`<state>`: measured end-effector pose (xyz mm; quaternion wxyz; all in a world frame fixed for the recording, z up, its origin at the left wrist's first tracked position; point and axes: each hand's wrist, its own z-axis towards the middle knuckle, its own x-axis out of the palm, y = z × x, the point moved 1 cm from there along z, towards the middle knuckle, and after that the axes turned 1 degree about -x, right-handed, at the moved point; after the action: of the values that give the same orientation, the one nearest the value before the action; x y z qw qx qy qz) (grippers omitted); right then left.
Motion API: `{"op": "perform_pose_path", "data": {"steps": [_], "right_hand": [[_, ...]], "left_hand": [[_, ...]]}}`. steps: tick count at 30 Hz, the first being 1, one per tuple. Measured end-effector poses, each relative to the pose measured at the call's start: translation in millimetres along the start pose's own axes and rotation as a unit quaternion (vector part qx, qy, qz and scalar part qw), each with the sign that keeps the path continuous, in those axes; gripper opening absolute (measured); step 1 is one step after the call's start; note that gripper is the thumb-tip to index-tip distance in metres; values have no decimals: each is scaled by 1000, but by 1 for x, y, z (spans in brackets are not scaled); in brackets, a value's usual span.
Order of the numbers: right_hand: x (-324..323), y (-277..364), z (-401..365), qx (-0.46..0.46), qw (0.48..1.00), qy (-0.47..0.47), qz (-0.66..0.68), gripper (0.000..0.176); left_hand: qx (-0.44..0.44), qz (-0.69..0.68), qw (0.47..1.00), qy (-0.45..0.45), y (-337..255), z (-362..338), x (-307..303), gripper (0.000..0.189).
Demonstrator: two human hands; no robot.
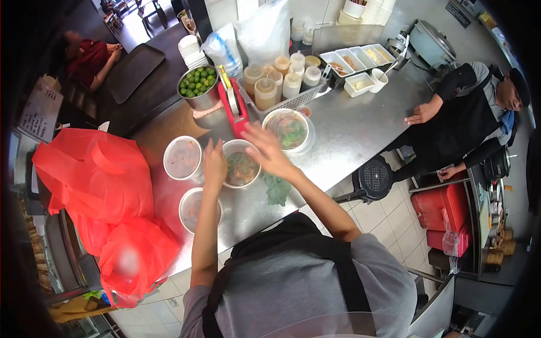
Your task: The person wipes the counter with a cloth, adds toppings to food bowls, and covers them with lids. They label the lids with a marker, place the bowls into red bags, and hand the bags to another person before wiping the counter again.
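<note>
Steel, smooth and bright with reflection, makes the counter (344,124) on which the person works; the left arm reaches forward almost straight, and the left hand (214,164) stands at the left side of a round white tub (241,176), its fingers long, near to each other and pointing away from the body; whether these fingers press or hold the tub's wall, I cannot tell; the right arm comes in slantwise from the other side, and the right hand (269,153), somewhat blurred by motion, is at the right edge of the same tub, fingers extended and loosely spread, with nothing seen in its grasp; I cannot tell if it touches the rim; so the tub sits on the counter between both hands, with brownish food and some green in it; to its left stand two more white tubs, one farther (183,158) and one nearer (191,209), both round; beyond the right hand is a wider white bowl (287,129) with green leaves on top; a crumpled, soft green piece (276,189) lies below the right hand, its material not clear to me; just behind the tub there is a glossy red tape dispenser (231,107), long and narrow; red bags (101,174), thin and wrinkled, bulge at the left
</note>
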<state>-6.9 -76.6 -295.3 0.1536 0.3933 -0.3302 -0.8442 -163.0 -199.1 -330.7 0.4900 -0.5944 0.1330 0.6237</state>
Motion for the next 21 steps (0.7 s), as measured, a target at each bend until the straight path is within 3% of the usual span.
{"op": "perform_pose_path", "data": {"steps": [1, 3, 5, 6, 8, 14, 17, 19, 21], "right_hand": [[-19, -3, -3, -21, 997, -47, -57, 47], [-56, -37, -5, 63, 973, -202, -93, 34], [-68, -76, -17, 198, 922, -237, -234, 27], [-70, -93, -25, 226, 933, -233, -155, 24], [-72, -119, -35, 273, 936, -221, 7, 19], [-85, -148, -21, 272, 910, -304, 76, 20], [-79, -137, 1, 253, 943, -216, 21, 21], [-68, -136, 2, 193, 961, -194, -34, 19], [-62, -133, -5, 154, 966, -191, -75, 20]], "left_hand": [[8, -77, 997, -20, -20, 6, -14, 35], [25, -229, 971, -56, -61, 23, -33, 34], [-55, -389, 918, 45, -64, 41, 13, 37], [-109, -451, 881, 97, -64, 47, 43, 39], [-161, -478, 859, 83, -70, 47, 88, 43], [-262, -589, 762, 58, -103, 46, 88, 53], [-291, -660, 693, 28, -112, 49, 95, 57], [-309, -715, 627, 8, -115, 47, 100, 56], [-310, -695, 649, -11, -122, 42, 99, 52]]}}
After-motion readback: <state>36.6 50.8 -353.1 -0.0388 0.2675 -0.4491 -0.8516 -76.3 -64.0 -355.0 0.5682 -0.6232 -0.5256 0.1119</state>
